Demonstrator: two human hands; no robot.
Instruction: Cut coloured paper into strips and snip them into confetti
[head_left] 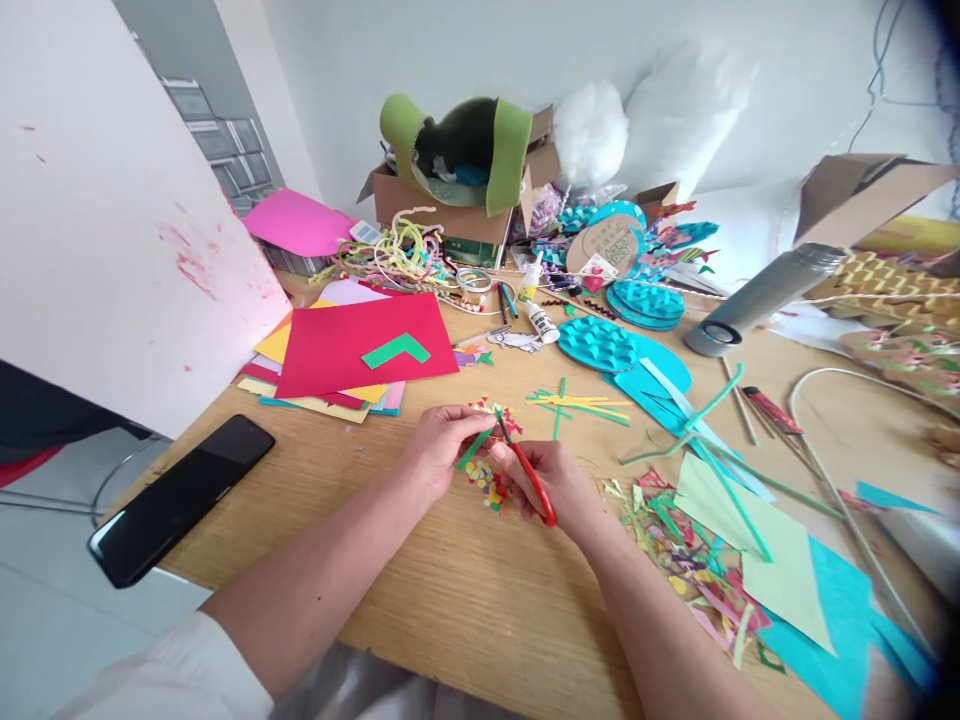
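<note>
Between the fingers of my left hand (444, 440) is a narrow green paper strip (474, 449). My right hand (551, 478) grips red-handled scissors (537, 487), their dark blades pointing up and left at the strip's upper end. Whether the blades touch the paper is too small to tell. Just beyond the fingertips lie small red paper bits (512, 412). Below them, partly hidden by my right hand, sits a scatter of yellow, red and green paper dots (484, 482). Thin yellow and green strips (577, 402) lie crossed to the right.
A red sheet (322, 350) tops a paper stack at left, carrying a bent green piece (396, 350). A phone (184, 498) rests on the left edge. Paper scraps (686, 560), blue cut-outs (598, 344), glue bottles (543, 323) and a metal flask (765, 298) stand or lie around.
</note>
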